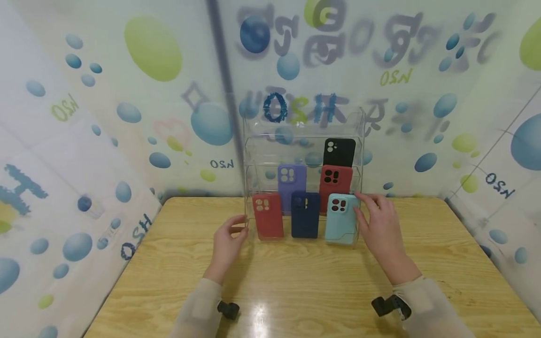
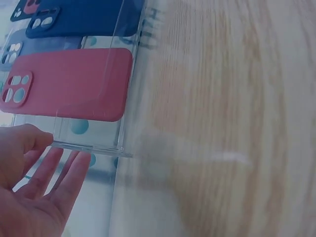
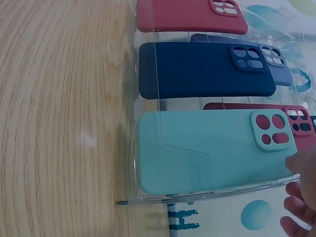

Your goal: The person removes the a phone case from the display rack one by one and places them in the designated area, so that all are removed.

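Observation:
A clear acrylic tiered display stand [image 1: 303,155] stands on the table with phone cases in it. The front row has a red case [image 1: 268,217], a dark blue case [image 1: 305,216] and a mint case [image 1: 340,220]. Behind them are a purple case [image 1: 291,180], another red case [image 1: 336,180] and, higher up, a black case [image 1: 340,151]. My left hand [image 1: 228,239] holds the stand's left side edge, its thumb in front and fingers outside in the left wrist view. My right hand [image 1: 382,227] grips the right side, thumb by the mint case's camera end, fingers outside the wall.
The stand is near the back edge of the wooden table [image 1: 296,291]. Close behind rises a pale wall sheet [image 1: 287,84] printed with blue and green dots, and similar sheets enclose both sides. Each sleeve carries a black wrist device.

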Demonstrator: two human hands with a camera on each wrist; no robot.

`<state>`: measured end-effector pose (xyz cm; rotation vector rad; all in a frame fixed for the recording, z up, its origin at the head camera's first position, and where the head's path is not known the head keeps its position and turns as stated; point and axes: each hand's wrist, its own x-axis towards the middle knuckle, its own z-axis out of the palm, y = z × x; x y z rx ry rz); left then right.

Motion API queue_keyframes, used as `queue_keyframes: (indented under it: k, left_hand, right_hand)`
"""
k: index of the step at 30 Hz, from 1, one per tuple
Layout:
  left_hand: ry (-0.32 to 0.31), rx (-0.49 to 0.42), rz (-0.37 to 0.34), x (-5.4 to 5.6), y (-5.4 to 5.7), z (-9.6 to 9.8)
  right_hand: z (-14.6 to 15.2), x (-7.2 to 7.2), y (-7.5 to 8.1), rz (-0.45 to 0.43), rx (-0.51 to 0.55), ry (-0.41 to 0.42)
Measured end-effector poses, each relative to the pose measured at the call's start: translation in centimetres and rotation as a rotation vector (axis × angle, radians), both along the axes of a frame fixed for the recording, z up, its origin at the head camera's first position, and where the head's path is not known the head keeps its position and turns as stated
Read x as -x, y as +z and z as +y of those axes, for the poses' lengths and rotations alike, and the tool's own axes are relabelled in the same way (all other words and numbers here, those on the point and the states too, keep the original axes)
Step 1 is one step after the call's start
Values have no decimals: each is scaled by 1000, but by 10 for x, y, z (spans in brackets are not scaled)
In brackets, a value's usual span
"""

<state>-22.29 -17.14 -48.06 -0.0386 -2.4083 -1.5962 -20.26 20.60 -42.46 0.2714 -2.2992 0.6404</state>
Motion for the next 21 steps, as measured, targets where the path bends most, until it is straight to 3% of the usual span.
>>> queue_keyframes:
  k: [7, 21]
  left_hand:
    - [-15, -29, -28, 2, 2, -3]
    - [-32, -80, -86, 2, 5, -4]
  right_hand:
    - [0, 1, 1, -32, 98, 26]
    - [4, 1, 12, -85, 117, 75]
